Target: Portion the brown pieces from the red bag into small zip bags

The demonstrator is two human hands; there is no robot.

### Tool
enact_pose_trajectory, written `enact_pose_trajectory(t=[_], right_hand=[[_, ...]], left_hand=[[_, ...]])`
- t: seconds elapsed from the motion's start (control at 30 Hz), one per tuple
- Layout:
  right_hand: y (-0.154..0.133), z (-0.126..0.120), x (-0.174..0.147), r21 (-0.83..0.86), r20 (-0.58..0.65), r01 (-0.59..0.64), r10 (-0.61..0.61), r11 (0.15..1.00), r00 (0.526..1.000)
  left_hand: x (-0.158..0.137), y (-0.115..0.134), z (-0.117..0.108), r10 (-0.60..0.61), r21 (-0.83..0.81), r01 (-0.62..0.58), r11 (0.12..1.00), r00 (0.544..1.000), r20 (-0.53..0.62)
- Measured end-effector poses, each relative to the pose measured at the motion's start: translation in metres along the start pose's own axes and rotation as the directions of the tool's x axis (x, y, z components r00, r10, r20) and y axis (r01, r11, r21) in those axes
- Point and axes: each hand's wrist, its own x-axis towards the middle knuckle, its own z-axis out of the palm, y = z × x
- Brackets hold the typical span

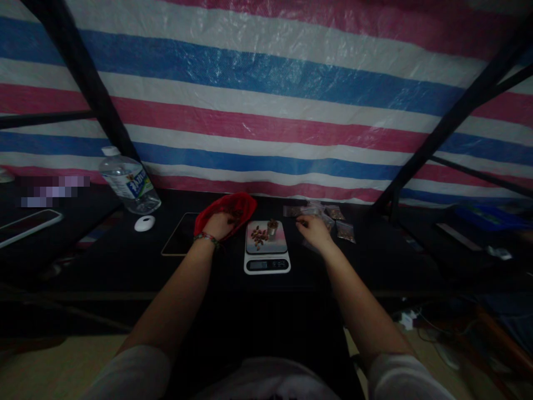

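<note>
– Your left hand [220,225] rests at the mouth of the red bag [247,205], fingers bent over dark pieces [236,213] inside. Whether they grip any, I cannot tell.

– And to the right of that?

– Between your hands sits the scale [267,268], with brown pods [258,237] loose on the left of its plate and a small cup [272,229] on the right, dark bits at its top. Its reading is too dim to make out.

– What about your right hand?

– Your right hand [315,231] lies among the small clear bags [345,231], fingers curled inward at the far right of the scale. Something dark shows by the fingertips; I cannot tell if you are grasping it.

– So how far along are you?

– Partway, I'd judge: several clear bags already have brown contents, while the pods on the scale, nearer you than the red bag's opening, are not yet bagged.
</note>
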Motion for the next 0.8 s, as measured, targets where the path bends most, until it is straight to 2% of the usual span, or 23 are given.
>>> enact_pose_trajectory(t=[0.1,0.2,0.33,0.47,0.53,0.63,0.8], right_hand=[[0.016,-0.005,-0.04,-0.152,0.039,-0.015,0.021,0.988,0.999],[0.026,-0.004,-0.067,-0.231,0.071,-0.03,0.048,0.972,0.996],[0.022,0.0,-0.08,-0.308,0.135,-0.044,0.09,0.95,0.987],[0.015,0.004,-0.082,-0.38,0.095,-0.108,0.155,0.919,0.983],[0.013,0.006,-0.082,-0.391,0.096,-0.119,0.169,0.913,0.981],[0.013,0.008,-0.081,-0.38,0.094,-0.111,0.157,0.918,0.983],[0.014,0.008,-0.076,-0.349,0.046,-0.136,0.162,0.927,0.986]], left_hand=[[0.003,-0.003,0.003,-0.036,0.012,0.036,0.999,0.999,-0.002],[0.004,-0.003,0.004,-0.081,0.021,0.082,0.996,0.995,-0.057],[0.002,-0.002,0.004,-0.14,0.0,0.141,0.99,0.985,-0.1],[0.001,-0.001,0.003,-0.173,-0.031,0.17,0.985,0.968,-0.183],[0.0,0.0,0.003,-0.132,-0.073,0.117,0.99,0.954,-0.268],[-0.002,0.008,-0.001,-0.005,-0.139,-0.048,0.989,0.933,-0.359],[-0.012,0.046,-0.006,0.145,-0.234,-0.256,0.938,0.903,-0.404]])
